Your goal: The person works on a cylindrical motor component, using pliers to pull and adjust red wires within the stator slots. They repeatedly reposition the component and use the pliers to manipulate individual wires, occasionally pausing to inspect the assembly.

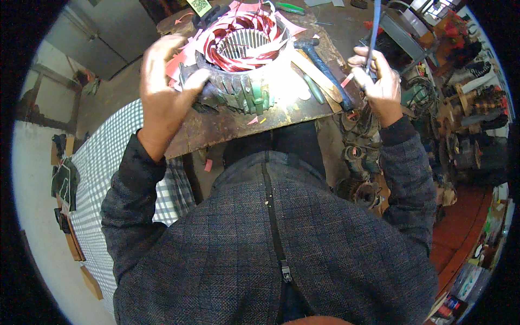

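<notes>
A motor stator in a green finned housing (246, 92) stands on the worktable, with red copper windings (238, 62) ringing its slotted bore. Pink insulating paper (292, 26) sticks out around the windings. My left hand (165, 86) is at the stator's left side, slightly blurred, thumb and fingers apart with nothing seen between them. Its thumb overlaps the housing's edge; whether it touches cannot be told. Off the table's right edge, my right hand (382, 86) pinches a long thin blue-grey strip (375, 30) that rises past the top of the picture.
Right of the stator lie a hammer (325, 70), a flat wooden stick (314, 70) and a green-handled tool (314, 89). A green object (290, 8) is at the table's far side. Motor parts (360, 192) crowd the floor at right; a checkered cloth (103, 168) hangs at left.
</notes>
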The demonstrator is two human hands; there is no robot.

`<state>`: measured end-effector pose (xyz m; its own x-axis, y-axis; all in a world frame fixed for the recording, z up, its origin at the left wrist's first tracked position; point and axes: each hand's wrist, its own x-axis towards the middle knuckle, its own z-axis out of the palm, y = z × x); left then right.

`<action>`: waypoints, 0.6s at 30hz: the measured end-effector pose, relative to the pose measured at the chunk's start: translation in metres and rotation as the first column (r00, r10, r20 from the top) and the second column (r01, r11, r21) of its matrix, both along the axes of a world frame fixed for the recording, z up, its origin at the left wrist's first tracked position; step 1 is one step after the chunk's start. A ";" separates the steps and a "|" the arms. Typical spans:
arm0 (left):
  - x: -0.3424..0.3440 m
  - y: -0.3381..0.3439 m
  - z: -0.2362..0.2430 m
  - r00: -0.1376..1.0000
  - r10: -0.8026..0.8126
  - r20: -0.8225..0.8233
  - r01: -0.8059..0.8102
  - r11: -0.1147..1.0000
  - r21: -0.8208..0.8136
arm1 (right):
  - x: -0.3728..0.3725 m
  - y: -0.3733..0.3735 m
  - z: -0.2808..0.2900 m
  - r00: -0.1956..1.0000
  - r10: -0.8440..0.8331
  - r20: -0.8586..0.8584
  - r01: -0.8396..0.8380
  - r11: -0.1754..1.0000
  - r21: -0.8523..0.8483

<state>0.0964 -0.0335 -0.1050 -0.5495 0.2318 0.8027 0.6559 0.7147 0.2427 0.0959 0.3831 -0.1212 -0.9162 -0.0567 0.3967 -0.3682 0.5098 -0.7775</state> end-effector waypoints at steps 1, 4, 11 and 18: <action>-0.002 -0.006 -0.002 0.998 0.063 0.005 -0.064 0.996 0.066 | -0.006 0.003 -0.008 0.998 0.017 0.052 -0.009 0.987 -0.161; -0.007 -0.011 -0.021 0.961 0.029 0.276 -0.148 0.896 0.419 | -0.027 -0.003 -0.034 0.992 0.129 0.011 -0.114 0.910 -0.400; -0.014 0.011 -0.065 0.894 -0.143 0.424 -0.202 0.716 0.668 | -0.092 -0.083 -0.066 0.975 0.223 -0.009 -0.159 0.663 -0.731; -0.023 0.021 -0.081 0.953 -0.040 0.301 -0.164 0.767 0.621 | -0.127 -0.141 -0.066 0.924 0.355 0.141 -0.047 0.473 -0.880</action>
<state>0.0734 -0.0121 -0.1862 -0.7666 -0.3146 0.5598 0.4460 0.3663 0.8166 -0.0311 0.2420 -0.1869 -0.9944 -0.0322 0.1006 -0.0696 -0.5163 -0.8536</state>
